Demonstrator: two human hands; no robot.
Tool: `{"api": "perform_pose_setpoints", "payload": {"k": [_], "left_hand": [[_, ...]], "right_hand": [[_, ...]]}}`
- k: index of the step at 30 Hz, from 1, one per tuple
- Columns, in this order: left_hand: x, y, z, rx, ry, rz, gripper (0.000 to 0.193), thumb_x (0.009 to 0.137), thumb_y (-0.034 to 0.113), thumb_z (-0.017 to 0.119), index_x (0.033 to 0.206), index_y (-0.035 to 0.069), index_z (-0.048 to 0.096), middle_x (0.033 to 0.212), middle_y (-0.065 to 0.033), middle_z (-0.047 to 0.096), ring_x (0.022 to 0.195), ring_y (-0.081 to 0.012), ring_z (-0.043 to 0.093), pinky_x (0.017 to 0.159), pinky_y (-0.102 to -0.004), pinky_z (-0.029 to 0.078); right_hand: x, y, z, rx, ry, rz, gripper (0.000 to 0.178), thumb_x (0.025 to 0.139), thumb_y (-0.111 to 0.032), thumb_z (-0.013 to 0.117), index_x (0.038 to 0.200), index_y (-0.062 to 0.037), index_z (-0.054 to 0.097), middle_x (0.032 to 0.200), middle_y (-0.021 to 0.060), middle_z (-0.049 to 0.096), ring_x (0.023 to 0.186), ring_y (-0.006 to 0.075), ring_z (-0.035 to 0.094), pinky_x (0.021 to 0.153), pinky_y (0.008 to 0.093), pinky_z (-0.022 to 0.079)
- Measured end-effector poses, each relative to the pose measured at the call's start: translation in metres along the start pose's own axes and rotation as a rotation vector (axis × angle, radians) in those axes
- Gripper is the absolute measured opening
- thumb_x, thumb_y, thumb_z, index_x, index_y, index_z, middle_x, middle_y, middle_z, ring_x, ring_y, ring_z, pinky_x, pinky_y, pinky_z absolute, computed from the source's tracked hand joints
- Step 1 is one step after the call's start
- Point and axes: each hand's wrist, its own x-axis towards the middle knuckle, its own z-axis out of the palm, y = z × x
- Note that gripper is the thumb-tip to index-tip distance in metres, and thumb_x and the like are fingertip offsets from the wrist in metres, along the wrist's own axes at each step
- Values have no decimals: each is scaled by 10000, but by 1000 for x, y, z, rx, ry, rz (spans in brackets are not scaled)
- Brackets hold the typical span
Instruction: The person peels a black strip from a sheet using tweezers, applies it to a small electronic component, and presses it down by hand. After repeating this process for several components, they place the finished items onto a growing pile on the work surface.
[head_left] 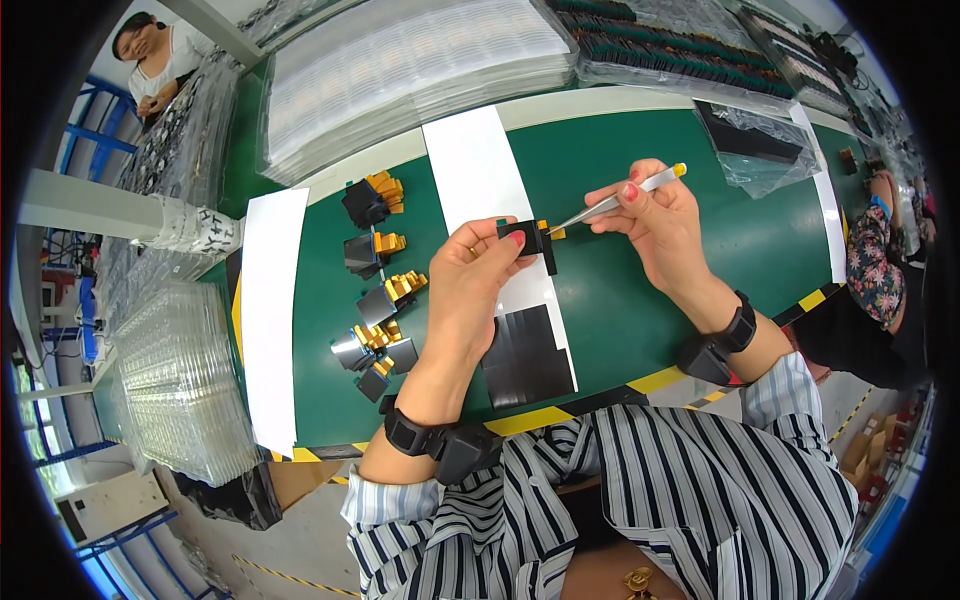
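The left hand (470, 282) is closed on a small black part (533, 238), with its thumb pressing on top. The part has little gold tabs (557, 235) on its right side. It is held up above the middle of the green worktop (620, 320), over the right side of a white strip (470, 160) that runs in from the far edge. The right hand (662, 228) is closed around silver tweezers (660, 181) with a yellow end. Their thin tips point left and come right up to the gold tabs, but I cannot tell if they touch them or if the tips are pinched together. A flat black sheet (525, 358) lies by the middle of the near edge, partly on the white strip. To the left, more black parts with gold tabs (367, 203) sit in a bent row, from near the far edge down toward the near edge. Another white strip (270, 330) lies along the left edge. In the far right corner is a clear plastic bag (755, 172) with something black. Stacked clear trays (410, 85) stand past the far edge.
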Motion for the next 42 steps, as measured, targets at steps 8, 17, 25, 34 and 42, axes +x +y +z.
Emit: {"api": "perform_pose_setpoints", "payload": {"k": [8,17,25,34,42], "left_hand": [[-2,-2,0,31,-21,-6,141,789,8,540,927,-21,532,874,-94,580,759,-165,569,756,-301,475],[-2,-2,1,5,-22,-13,135,796,5,546,925,-30,531,818,-58,573,731,-116,557,734,-273,485],[-3,-1,1,9,-28,-9,135,791,12,546,922,-15,526,878,-92,578,768,-165,569,751,-302,477],[-6,2,3,-94,-109,-88,123,794,6,551,912,-15,523,838,-75,589,777,-145,574,779,-300,479],[-4,-5,7,-246,-100,-28,71,791,-1,555,821,40,506,852,-85,606,807,-163,582,835,-330,460]], "right_hand": [[1,2,-2,3,16,-10,83,875,-121,478,880,-67,416,909,210,586,773,223,622,685,272,522],[1,2,-3,17,34,-8,82,874,-124,483,872,-65,426,918,209,587,787,230,623,690,276,521],[2,3,-3,22,32,-11,72,878,-118,474,868,-61,429,924,210,588,782,233,624,692,278,519],[1,1,5,-16,126,-91,73,884,-109,458,923,-56,427,887,175,584,741,187,598,738,286,505],[-24,-6,23,-953,-84,-653,127,831,3,504,950,-5,550,803,63,545,578,105,453,549,200,395]]}}
